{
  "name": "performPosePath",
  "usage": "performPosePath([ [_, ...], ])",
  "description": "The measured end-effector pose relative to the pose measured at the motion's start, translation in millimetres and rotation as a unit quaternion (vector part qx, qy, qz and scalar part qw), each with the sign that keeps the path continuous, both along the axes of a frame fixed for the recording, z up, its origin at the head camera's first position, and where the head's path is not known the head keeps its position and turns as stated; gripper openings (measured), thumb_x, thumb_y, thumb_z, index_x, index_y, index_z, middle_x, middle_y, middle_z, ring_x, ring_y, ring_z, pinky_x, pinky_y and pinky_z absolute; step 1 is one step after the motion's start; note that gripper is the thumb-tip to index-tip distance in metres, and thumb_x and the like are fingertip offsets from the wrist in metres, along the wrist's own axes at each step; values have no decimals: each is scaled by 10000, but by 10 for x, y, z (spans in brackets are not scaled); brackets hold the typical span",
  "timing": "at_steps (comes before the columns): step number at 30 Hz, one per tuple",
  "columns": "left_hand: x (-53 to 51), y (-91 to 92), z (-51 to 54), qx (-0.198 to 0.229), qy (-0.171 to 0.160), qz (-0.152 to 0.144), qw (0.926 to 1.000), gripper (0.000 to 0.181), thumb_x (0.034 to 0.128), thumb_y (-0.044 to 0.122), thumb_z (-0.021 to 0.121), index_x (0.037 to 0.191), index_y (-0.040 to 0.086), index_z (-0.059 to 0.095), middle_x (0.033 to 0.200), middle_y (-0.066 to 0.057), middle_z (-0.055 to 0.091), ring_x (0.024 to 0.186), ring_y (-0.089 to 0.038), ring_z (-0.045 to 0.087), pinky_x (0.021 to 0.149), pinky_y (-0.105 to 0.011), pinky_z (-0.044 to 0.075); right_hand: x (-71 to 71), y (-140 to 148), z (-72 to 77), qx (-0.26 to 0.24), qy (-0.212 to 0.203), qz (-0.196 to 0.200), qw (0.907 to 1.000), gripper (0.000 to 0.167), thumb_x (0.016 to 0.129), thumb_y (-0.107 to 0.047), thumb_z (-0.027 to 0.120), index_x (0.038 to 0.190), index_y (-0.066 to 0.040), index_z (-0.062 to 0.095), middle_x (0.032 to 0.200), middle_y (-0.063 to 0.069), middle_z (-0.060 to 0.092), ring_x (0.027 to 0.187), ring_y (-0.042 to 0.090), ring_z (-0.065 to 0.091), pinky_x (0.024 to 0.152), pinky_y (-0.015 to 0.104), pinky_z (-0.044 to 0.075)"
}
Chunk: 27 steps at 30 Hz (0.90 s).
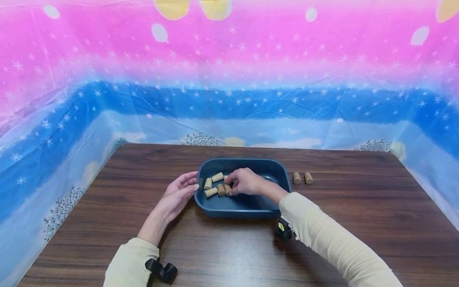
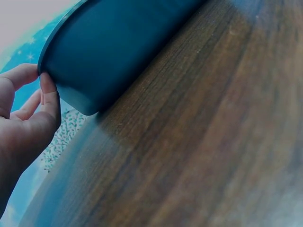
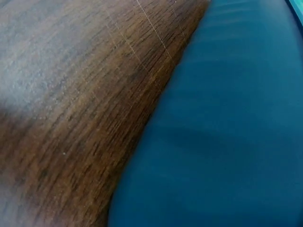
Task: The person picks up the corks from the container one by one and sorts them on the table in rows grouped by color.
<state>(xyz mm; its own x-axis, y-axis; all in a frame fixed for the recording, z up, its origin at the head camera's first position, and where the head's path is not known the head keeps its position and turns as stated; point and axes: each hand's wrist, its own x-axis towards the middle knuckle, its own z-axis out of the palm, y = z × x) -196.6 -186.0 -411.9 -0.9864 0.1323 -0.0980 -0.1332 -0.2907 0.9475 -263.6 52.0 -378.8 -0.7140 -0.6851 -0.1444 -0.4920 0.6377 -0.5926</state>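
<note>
A dark blue rectangular tub (image 1: 236, 213) with rounded corners stands on the table. My left hand (image 1: 178, 195) is at its left end, thumb over the rim and fingers against the outer wall. The left wrist view shows this left hand (image 2: 31, 118) pinching the rim of the tub (image 2: 109, 52). Inside the tub, my right hand (image 1: 247, 181) reaches down and pinches a cork (image 1: 227, 189) near several other corks (image 1: 210, 193) at the left side. In the right wrist view the tub's outer wall (image 3: 227, 123) hides the right hand.
Two corks (image 1: 296, 178) stand on the wooden table (image 1: 215, 247), right of the tub. Black wrist cameras (image 1: 283, 229) sit on both sleeves. A pink and blue patterned cloth (image 1: 229, 99) hangs behind the table and along its sides.
</note>
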Motion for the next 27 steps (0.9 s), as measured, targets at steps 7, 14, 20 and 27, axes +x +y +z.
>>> performPosePath([
  [7, -13, 1, -2, 31, -62, 35, 10000, 517, 916, -80, 528, 1405, -73, 359, 1121, -89, 474, 949, -110, 537, 863, -211, 483, 17, -11, 14, 130, 95, 66, 9998, 348, 851, -52, 729, 1192, -27, 664, 1189, 109, 630, 960, 185, 651, 803, 286, 536],
  [14, -14, 14, 1, 1, -87, 44, 10000, 517, 925, -71, 527, 1411, -73, 353, 1115, -84, 474, 944, -111, 542, 859, -207, 484, 8, -11, 20, 155, 64, 26, 9999, 338, 840, -67, 744, 1169, -38, 671, 1136, 86, 650, 955, 173, 651, 797, 283, 534],
  [20, -2, 21, 2, -7, -25, 31, 10000, 524, 931, -41, 552, 1406, -102, 339, 1097, -88, 484, 935, -120, 544, 833, -195, 478, -6, 38, 69, -62, -117, -135, 9998, 326, 826, -65, 755, 1139, -39, 668, 1022, 45, 667, 899, 143, 644, 754, 268, 533],
  [27, 1, 17, 6, 4, -37, 74, 10000, 513, 924, -69, 534, 1402, -98, 348, 1094, -82, 486, 953, -116, 533, 842, -201, 476, -17, 91, 132, -265, -113, -240, 9993, 370, 829, -95, 755, 1174, -16, 646, 1026, 50, 667, 908, 149, 646, 781, 286, 533],
])
